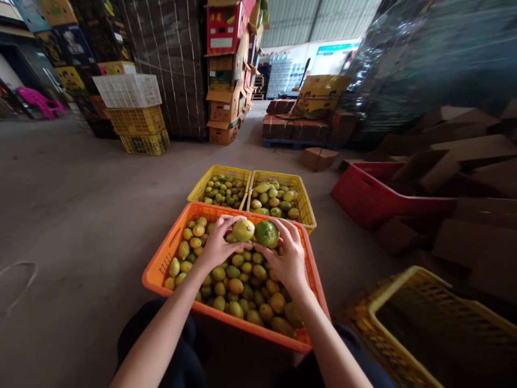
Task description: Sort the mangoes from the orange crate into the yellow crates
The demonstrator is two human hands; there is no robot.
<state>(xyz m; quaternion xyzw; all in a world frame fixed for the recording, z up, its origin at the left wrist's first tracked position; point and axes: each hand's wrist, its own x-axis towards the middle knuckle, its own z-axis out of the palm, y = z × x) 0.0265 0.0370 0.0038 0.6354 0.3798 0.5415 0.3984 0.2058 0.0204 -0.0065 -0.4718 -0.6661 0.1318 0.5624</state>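
1. Far left: magenta plastic chair (41, 102) on the concrete floor (81, 205), then printed cartons (70, 43) stacked high.
2. White crate (129, 90) on top of two yellow stacking crates (139, 121), just beside a tall dark wrapped stack (167, 64).
3. Next right: leaning carton column (224, 70), some flaps open.
4. Near, center: orange crate (155, 272) at the person's knees, loaded with yellow-green fruit (234, 285). Left yellow crate (202, 183) sits right behind it, also holding fruit.
5. Left grip (220, 243): closed around a yellow fruit (243, 230), thumb below, fingers above. Fruit is up over the back half of the orange crate.
6. Right grip (290, 250): grasping a green fruit (267, 234), side by side with the yellow one. Can't tell if they touch.
7. In the way: both hands and forearms cover part of the load and the orange crate's back rim.
8. Right yellow crate (309, 210): behind the orange one, abreast of the left yellow one, fruit inside.
9. Further back: blue pallet (297, 144) with brown boxes and a tilted yellow carton (323, 97); small carton (319, 159) on the floor in front.
10. Right: red crate (355, 188) heaped with loose cardboard (472, 145), blocking that side. Yellow side crate (388, 293) nearest, lower right.
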